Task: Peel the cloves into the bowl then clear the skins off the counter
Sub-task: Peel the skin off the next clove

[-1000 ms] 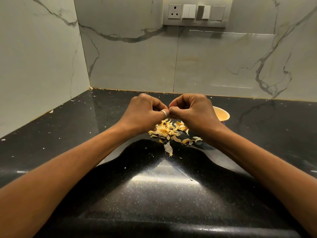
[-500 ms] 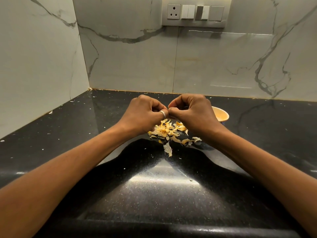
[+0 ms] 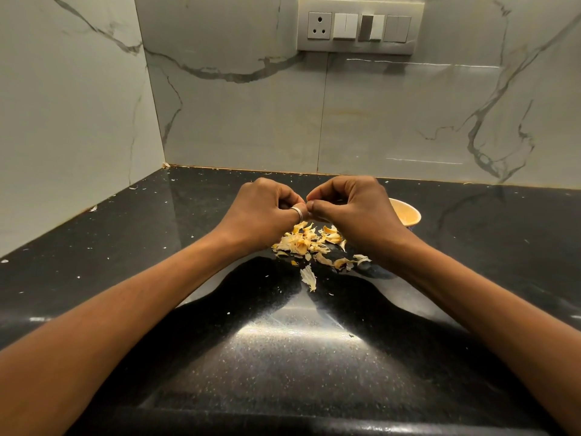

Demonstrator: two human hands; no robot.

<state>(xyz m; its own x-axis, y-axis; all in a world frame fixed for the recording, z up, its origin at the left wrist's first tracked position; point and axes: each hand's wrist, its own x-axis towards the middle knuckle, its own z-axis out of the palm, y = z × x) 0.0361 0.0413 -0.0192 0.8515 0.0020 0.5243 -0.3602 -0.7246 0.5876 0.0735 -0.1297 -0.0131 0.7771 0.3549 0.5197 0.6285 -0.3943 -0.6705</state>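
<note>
My left hand (image 3: 262,212) and my right hand (image 3: 355,209) meet fingertip to fingertip above the black counter, fingers curled inward. They pinch something small between them, a garlic clove that the fingers almost wholly hide. Below the hands lies a pile of pale yellow garlic skins (image 3: 309,243), with one larger skin (image 3: 308,276) lying nearer to me. A small yellow bowl (image 3: 408,212) stands behind my right hand, partly hidden by it; its contents do not show.
The black polished counter (image 3: 157,247) runs to marble walls at the back and left, with tiny skin flecks scattered over it. A switch panel (image 3: 360,25) is on the back wall. The counter's front edge is close to me.
Both hands stay together in the same place above the skins; only small finger movements at the pinch. The pile and the bowl have not moved.
</note>
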